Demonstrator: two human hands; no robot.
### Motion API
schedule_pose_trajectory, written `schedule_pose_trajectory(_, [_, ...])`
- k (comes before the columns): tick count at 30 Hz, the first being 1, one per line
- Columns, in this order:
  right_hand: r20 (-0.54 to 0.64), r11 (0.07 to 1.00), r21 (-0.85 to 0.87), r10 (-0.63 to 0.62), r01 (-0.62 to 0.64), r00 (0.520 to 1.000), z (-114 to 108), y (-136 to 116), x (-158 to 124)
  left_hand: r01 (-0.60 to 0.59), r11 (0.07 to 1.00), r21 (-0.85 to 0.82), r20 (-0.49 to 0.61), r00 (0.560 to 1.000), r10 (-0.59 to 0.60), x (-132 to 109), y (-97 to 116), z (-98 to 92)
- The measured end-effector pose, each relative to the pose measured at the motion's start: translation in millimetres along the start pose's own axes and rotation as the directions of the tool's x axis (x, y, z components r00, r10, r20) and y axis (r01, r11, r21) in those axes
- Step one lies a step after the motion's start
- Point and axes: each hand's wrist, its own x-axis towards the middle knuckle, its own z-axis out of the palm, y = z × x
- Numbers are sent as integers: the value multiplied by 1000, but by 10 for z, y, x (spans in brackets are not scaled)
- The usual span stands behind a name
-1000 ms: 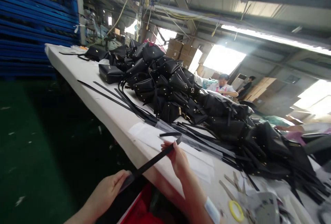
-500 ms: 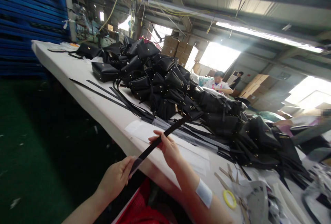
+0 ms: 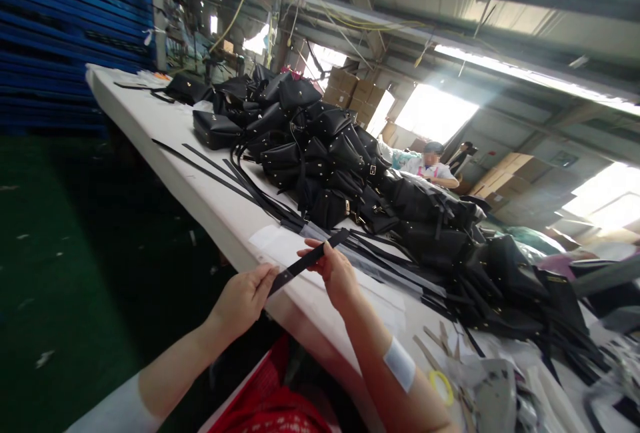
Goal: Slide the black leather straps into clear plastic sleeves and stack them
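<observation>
A black strap (image 3: 304,262) runs slantwise between my two hands above the table's near edge. My left hand (image 3: 246,294) is closed on its lower end, thumb on top. Higher up, my right hand (image 3: 336,274) pinches the strap between thumb and fingers, and a short length sticks out past it. White sheets (image 3: 273,241) lie on the table just beneath. Behind my hands, a heap of black handbags (image 3: 330,153) with gold-coloured studs and buckles covers the table's middle.
Long black straps (image 3: 210,173) lie along the white table (image 3: 135,119). Scissors with a yellow handle (image 3: 441,387) rest at the lower right beside a grey container (image 3: 495,393). Across the table a person (image 3: 431,165) leans over. Blue pallets (image 3: 75,39) are stacked at the left.
My left hand has moved up and right along with the strap. Less strap now extends past my right hand. The view has shifted slightly.
</observation>
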Motion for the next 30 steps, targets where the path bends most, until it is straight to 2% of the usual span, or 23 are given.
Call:
schedule_pose_trajectory(3, [60, 997, -66, 38, -34, 997, 119, 135, -77, 24, 997, -67, 52, 998, -20, 33, 48, 38])
schedule_pose_trajectory(6, [80, 994, -83, 79, -72, 994, 178, 233, -117, 52, 993, -104, 58, 997, -46, 59, 59, 68])
schedule_pose_trajectory(12, [128, 981, 13, 189, -193, 974, 172, 376, -200, 128, 980, -150, 12, 992, -127, 65, 59, 150])
schedule_pose_trajectory(14, [154, 974, 39, 213, -222, 965, 170, 411, -237, 133, 978, -158, 57, 991, -125, 80, 75, 192])
schedule_pose_trajectory(17, [95, 979, 103, 165, -175, 982, 78, 348, -261, 222, 914, -341, 181, 969, -168, 118, 48, 257])
schedule_pose_trajectory(18, [42, 983, 129, 129, -133, 991, -1, 285, -259, 282, 867, -410, 255, 948, -188, 130, 12, 271])
schedule_pose_trajectory(20, [-83, 985, 168, 57, -42, 995, -247, 110, -249, 423, 778, -464, 435, 874, -216, 143, -103, 271])
schedule_pose_trajectory(23, [-293, 990, 107, -53, 88, 955, -783, -181, -257, 550, 751, -366, 624, 744, -240, 132, -341, 187])
schedule_pose_trajectory(24, [-361, 991, 65, -89, 121, 928, -978, -263, -275, 552, 768, -323, 652, 719, -242, 126, -422, 143])
schedule_pose_trajectory(26, [-477, 987, -11, -148, 163, 866, -1349, -386, -341, 494, 836, -239, 686, 696, -214, 128, -573, 49])
schedule_pose_trajectory(30, [-618, 980, -50, -181, 192, 765, -1964, -475, -577, 285, 958, -38, 698, 693, -179, 252, -818, -65])
